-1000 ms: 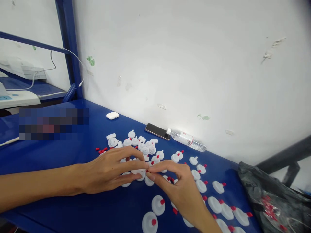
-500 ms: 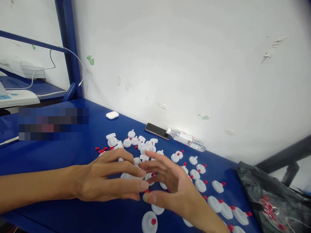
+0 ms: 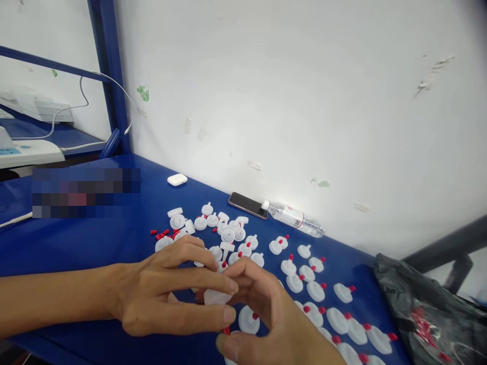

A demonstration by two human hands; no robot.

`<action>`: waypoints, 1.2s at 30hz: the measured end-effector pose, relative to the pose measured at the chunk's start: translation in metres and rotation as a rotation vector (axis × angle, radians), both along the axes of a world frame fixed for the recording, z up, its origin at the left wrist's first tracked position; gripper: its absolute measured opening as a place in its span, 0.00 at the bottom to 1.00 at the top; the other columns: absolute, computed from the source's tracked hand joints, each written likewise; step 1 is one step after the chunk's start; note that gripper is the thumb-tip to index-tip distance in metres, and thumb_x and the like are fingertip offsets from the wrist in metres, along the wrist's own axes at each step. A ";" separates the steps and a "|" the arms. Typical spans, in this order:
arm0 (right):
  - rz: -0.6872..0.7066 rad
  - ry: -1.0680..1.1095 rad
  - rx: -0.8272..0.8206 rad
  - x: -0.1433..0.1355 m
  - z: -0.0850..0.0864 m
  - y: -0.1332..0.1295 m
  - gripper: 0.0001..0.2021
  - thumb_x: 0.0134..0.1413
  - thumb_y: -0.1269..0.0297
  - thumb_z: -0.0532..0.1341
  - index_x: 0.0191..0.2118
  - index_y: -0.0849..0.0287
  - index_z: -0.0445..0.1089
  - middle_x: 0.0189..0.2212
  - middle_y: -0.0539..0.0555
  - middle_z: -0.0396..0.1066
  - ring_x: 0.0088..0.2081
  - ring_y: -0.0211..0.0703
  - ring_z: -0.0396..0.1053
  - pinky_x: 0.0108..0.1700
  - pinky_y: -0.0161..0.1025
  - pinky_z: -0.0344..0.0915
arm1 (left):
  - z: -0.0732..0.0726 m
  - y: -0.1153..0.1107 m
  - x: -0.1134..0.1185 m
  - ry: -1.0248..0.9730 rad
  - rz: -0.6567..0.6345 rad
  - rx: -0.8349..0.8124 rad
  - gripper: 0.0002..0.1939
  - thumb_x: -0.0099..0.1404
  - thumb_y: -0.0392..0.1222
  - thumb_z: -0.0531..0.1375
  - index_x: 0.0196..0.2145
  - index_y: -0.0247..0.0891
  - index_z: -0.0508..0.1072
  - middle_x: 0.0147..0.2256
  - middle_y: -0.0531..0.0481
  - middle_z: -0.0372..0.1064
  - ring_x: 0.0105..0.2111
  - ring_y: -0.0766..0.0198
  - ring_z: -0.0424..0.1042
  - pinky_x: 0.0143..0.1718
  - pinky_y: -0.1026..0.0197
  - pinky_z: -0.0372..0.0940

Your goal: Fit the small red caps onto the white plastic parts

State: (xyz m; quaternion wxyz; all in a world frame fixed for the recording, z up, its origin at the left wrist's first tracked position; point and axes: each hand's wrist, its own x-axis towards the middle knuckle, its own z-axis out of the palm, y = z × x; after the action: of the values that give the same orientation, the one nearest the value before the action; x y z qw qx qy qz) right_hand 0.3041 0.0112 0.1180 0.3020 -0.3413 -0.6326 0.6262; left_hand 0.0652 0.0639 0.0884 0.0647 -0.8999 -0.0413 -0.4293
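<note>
My left hand [image 3: 171,289] is curled around a white plastic cap [image 3: 217,296], which shows between its fingers. My right hand [image 3: 262,309] meets it from the right, its fingers bent behind the cap and its thumb below. A bit of red shows by the right thumb tip; whether the right hand grips it is hidden. Behind the hands lie several loose white caps [image 3: 228,234] and small red tips [image 3: 153,232]. To the right, several white caps with red tips [image 3: 315,291] are spread on the blue table [image 3: 95,243].
A white case [image 3: 177,179], a phone [image 3: 248,205] and a clear bottle [image 3: 294,218] lie along the wall. A dark plastic bag [image 3: 429,304] with red pieces is at the right. A white power strip [image 3: 34,153] and blue frame [image 3: 114,76] stand left.
Both hands have drawn closer and now close around a white cap, where they were more spread before. The right hand has moved down and its fingers have curled in.
</note>
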 end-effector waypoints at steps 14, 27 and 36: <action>-0.379 0.005 0.197 0.022 0.002 0.019 0.16 0.54 0.59 0.72 0.43 0.53 0.67 0.43 0.58 0.83 0.47 0.51 0.79 0.50 0.46 0.73 | 0.006 0.005 0.006 -0.050 -0.017 -0.071 0.26 0.57 0.30 0.56 0.54 0.37 0.68 0.41 0.43 0.79 0.44 0.54 0.74 0.48 0.51 0.72; -0.718 -0.155 0.379 0.041 0.016 0.029 0.16 0.64 0.44 0.62 0.39 0.52 0.66 0.48 0.56 0.78 0.26 0.37 0.71 0.32 0.37 0.72 | 0.006 0.011 0.010 0.064 0.156 -0.228 0.15 0.67 0.26 0.55 0.47 0.38 0.72 0.42 0.44 0.74 0.46 0.57 0.70 0.51 0.52 0.68; -0.804 -0.855 0.774 0.049 -0.004 0.040 0.16 0.69 0.46 0.56 0.42 0.51 0.74 0.36 0.53 0.78 0.18 0.37 0.62 0.24 0.39 0.59 | 0.000 0.016 0.010 0.136 0.163 -0.306 0.14 0.68 0.28 0.56 0.49 0.37 0.72 0.45 0.43 0.72 0.49 0.55 0.67 0.55 0.50 0.65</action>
State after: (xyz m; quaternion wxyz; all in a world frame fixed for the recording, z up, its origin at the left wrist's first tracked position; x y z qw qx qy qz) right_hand 0.3534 0.0516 0.1142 0.3345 -0.6331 -0.6981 0.0067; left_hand 0.0754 0.0798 0.0881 -0.0356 -0.9198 -0.1743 -0.3496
